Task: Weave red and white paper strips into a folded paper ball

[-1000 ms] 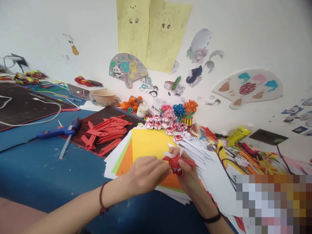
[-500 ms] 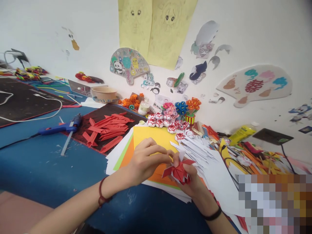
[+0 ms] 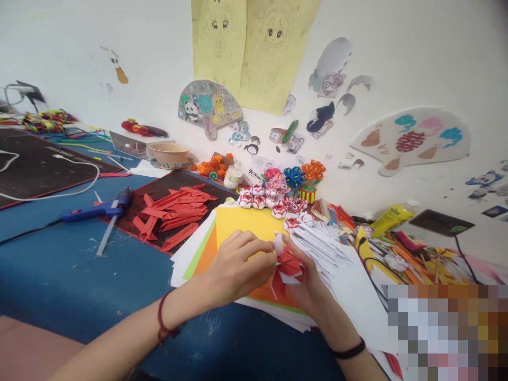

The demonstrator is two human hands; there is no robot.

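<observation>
A red and white folded-paper piece (image 3: pixel 290 264) is in my right hand (image 3: pixel 311 280), whose fingers wrap round it from the right. My left hand (image 3: pixel 242 267) is closed, with its fingertips pinching the left edge of the same piece; the exact contact is partly hidden by the fingers. A pale white strip curls up at the top of the piece, and red points stick out below. Both hands are above a stack of coloured paper sheets (image 3: pixel 242 217) in yellow, orange, green and white.
Red folded strips (image 3: pixel 178 209) lie heaped on a dark mat, left of the paper. A blue glue gun (image 3: pixel 95 210) rests farther left. Finished red and white paper balls (image 3: pixel 257 198) stand at the back, white strips (image 3: pixel 325 246) to the right. Behind is a bowl (image 3: pixel 170 153).
The folded-paper piece has turned in my right hand, so its red points now face downward. My left fingertips have come up against its edge.
</observation>
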